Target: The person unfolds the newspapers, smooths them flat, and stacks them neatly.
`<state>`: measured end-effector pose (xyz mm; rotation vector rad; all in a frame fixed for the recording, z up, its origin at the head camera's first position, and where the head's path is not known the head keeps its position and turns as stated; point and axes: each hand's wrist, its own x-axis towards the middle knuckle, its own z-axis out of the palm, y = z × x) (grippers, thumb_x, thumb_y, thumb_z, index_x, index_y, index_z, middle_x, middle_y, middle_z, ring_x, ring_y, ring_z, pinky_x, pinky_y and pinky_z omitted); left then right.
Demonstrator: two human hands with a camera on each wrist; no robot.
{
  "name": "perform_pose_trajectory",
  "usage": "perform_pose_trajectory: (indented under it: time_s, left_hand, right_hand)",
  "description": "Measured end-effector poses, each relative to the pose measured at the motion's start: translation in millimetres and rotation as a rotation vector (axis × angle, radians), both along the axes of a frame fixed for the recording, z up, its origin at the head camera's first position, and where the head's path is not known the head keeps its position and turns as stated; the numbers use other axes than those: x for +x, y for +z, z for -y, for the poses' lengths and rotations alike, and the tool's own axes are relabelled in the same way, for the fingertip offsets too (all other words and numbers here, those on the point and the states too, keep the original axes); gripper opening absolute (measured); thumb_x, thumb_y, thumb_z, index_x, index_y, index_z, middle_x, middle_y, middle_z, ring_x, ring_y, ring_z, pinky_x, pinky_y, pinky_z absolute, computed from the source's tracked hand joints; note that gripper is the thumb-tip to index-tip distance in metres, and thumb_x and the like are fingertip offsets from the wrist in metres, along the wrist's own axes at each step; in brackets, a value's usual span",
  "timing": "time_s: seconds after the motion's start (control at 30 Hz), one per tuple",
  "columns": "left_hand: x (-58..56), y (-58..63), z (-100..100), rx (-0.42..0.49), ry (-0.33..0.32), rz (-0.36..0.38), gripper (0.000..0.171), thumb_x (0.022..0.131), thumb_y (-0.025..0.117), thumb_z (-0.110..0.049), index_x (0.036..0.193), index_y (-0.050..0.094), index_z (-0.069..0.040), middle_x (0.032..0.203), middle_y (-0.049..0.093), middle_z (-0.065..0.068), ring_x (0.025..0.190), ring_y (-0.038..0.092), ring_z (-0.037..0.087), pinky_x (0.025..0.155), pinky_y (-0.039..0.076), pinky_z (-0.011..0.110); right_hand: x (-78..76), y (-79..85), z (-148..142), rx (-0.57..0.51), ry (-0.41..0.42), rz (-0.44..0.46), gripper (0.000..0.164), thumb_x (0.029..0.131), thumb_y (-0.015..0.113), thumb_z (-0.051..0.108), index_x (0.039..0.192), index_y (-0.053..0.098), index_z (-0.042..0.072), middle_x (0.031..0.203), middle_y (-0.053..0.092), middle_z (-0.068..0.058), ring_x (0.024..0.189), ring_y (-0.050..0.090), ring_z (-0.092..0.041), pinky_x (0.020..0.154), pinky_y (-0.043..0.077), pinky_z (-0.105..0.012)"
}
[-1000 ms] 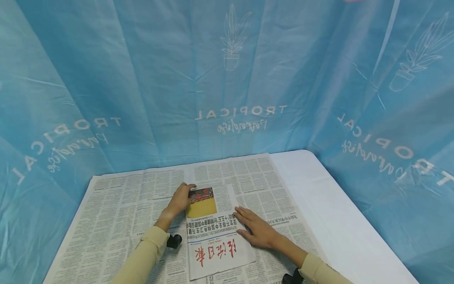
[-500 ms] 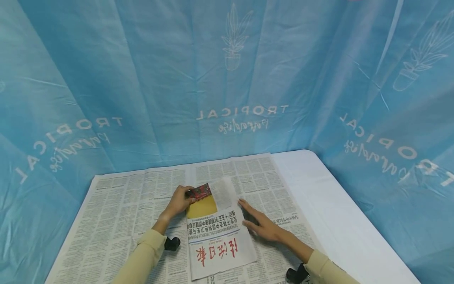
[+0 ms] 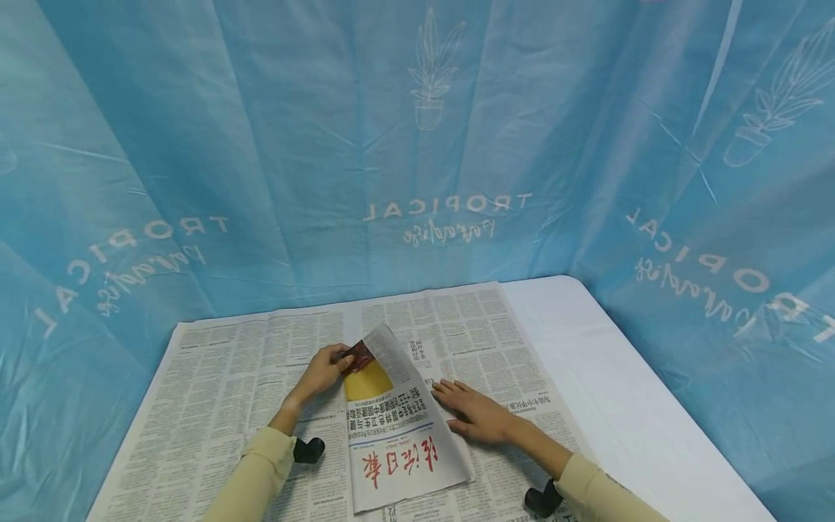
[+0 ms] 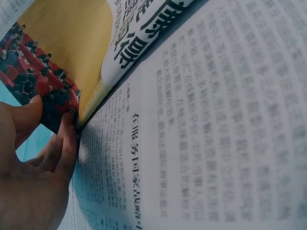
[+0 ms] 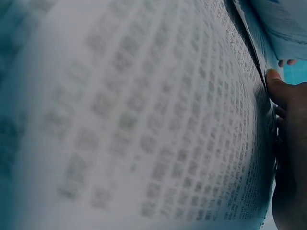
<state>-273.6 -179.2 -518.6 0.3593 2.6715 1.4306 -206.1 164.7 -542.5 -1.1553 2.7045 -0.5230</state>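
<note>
A folded newspaper (image 3: pixel 394 464) with a red masthead and a yellow-and-red photo lies on larger spread newspaper sheets. My left hand (image 3: pixel 321 373) pinches its far left corner. In the left wrist view the thumb (image 4: pixel 33 111) lies on the photo and the other fingers are behind the page. The top page's far right part is lifted and bent over to the left, baring print beneath. My right hand (image 3: pixel 476 413) rests flat with its fingers along the folded newspaper's right edge. The right wrist view shows its thumb (image 5: pixel 273 76) at the paper's edge.
Spread newspaper sheets (image 3: pixel 222 391) cover most of the white table (image 3: pixel 626 384), whose right strip shows bare. Blue curtains (image 3: pixel 313 159) with white lettering hang behind and at both sides. A small black device (image 3: pixel 309 450) sits at each wrist.
The left hand has drawn the page's far edge up and leftward, so it bends and uncovers print below. The right hand came off the paper to the right, then settled beside its edge.
</note>
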Motion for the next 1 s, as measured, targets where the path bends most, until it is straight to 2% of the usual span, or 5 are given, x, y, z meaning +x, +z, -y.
perform_pose_trajectory:
  time_s: [0.27, 0.47, 0.67, 0.87, 1.0]
  left_hand:
    - [3.3, -1.6, 1, 0.126, -0.021, -0.102, 0.033, 0.104, 0.046, -0.014, 0.108, 0.066, 0.012, 0.102, 0.068, 0.028, 0.092, 0.069, 0.038, 0.079, 0.056, 0.043]
    - [9.5, 9.6, 1, 0.240, 0.092, 0.202, 0.059, 0.105, 0.040, -0.041, 0.123, 0.057, 0.012, 0.109, 0.065, 0.028, 0.092, 0.069, 0.030, 0.085, 0.055, 0.040]
    - [12.0, 16.2, 11, 0.385, 0.011, 0.439, 0.045, 0.104, 0.041, -0.022, 0.134, 0.041, 0.011, 0.117, 0.051, 0.029, 0.088, 0.065, 0.022, 0.082, 0.055, 0.038]
    - [23.4, 15.6, 17, 0.273, 0.027, 0.442, 0.056, 0.100, 0.047, -0.018, 0.149, 0.028, 0.002, 0.145, 0.030, 0.035, 0.117, 0.051, 0.044, 0.094, 0.045, 0.054]
    - [36.0, 15.0, 29, 0.213, -0.021, 0.426, 0.064, 0.101, 0.051, -0.025, 0.150, 0.025, 0.006, 0.128, 0.055, 0.027, 0.109, 0.060, 0.041, 0.087, 0.050, 0.048]
  right_hand:
    - [2.4, 2.9, 0, 0.040, -0.003, -0.021, 0.061, 0.102, 0.049, 0.033, 0.153, 0.030, 0.008, 0.160, 0.028, -0.009, 0.147, 0.025, -0.031, 0.118, 0.022, -0.046]
    - [3.4, 5.5, 1, 0.029, -0.020, 0.033, 0.064, 0.102, 0.045, 0.045, 0.153, 0.032, 0.008, 0.160, 0.027, -0.008, 0.148, 0.022, -0.031, 0.118, 0.022, -0.047]
    - [3.7, 4.9, 2, 0.039, -0.035, 0.058, 0.066, 0.101, 0.044, 0.048, 0.154, 0.030, 0.011, 0.161, 0.024, -0.005, 0.150, 0.019, -0.029, 0.118, 0.021, -0.046]
    - [4.7, 3.6, 0, 0.034, -0.045, 0.043, 0.065, 0.101, 0.046, 0.047, 0.154, 0.030, 0.013, 0.161, 0.026, -0.003, 0.150, 0.016, -0.029, 0.119, 0.018, -0.048]
    - [5.5, 2.7, 0, 0.028, -0.049, 0.034, 0.065, 0.101, 0.045, 0.047, 0.154, 0.029, 0.013, 0.161, 0.025, -0.003, 0.151, 0.014, -0.030, 0.119, 0.016, -0.049]
